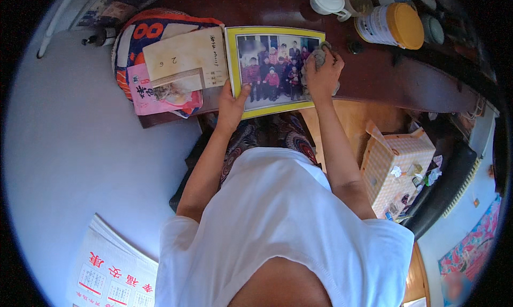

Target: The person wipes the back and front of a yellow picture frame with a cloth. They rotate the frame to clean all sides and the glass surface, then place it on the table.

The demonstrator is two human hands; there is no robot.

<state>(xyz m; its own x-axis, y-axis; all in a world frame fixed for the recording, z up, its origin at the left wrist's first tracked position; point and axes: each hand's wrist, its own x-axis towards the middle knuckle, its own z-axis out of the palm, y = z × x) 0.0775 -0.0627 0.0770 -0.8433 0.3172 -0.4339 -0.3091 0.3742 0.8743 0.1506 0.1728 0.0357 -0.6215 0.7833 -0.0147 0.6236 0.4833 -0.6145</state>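
A framed group photo [275,71] with a yellow border lies at the near edge of the dark table, its lower side reaching past the edge. My left hand [233,105] grips its lower left corner, thumb on top and fingers beneath. At the right side, my right hand [324,74] presses a bunched grey cloth [314,66] against the picture and its border. The cloth covers part of the photo's right edge. Several people show in the photo.
Left of the photo, a cream envelope [184,61] and a pink packet [141,90] lie on a patterned cloth bag [128,45]. A yellow-lidded tub [403,26] and white lidded cup [327,1] stand at far right. Below right is a checked box [393,162] holding litter.
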